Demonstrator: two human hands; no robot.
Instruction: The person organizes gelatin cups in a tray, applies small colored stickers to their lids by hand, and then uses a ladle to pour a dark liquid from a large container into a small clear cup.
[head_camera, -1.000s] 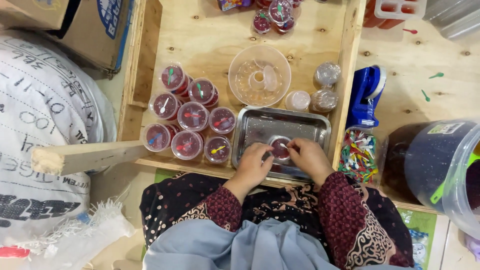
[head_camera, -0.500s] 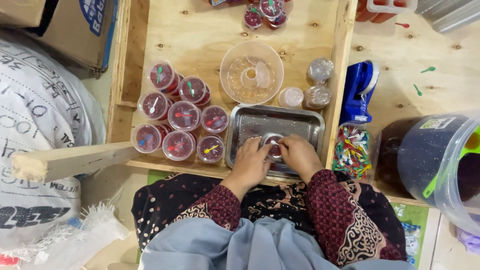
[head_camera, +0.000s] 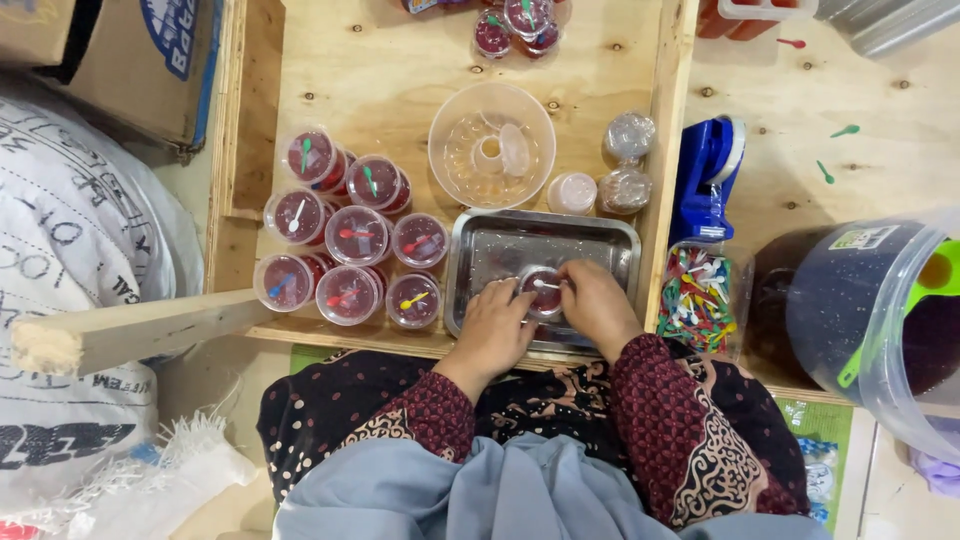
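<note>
A small clear cup of red jelly (head_camera: 541, 300) stands in a shallow metal tray (head_camera: 500, 245) on the wooden board in front of me. My left hand (head_camera: 497, 325) grips the cup from its left side. My right hand (head_camera: 597, 305) comes in from the right, its fingertips pinching a tiny white spoon (head_camera: 545, 285) that lies across the cup's lid. The lower part of the cup is hidden behind my fingers.
Several sealed red jelly cups (head_camera: 345, 250) with coloured spoons on top cluster left of the tray. Behind it are a clear plastic bowl (head_camera: 490, 145) and small lidded cups (head_camera: 625, 165). To the right are a blue tape dispenser (head_camera: 710, 170), a tub of coloured spoons (head_camera: 700, 300) and a big bucket (head_camera: 870, 320). A wooden beam (head_camera: 130, 330) juts in at left.
Both hands have stayed at the cup in the tray. The left hand has closed in on the cup, and the white spoon now shows on the lid.
</note>
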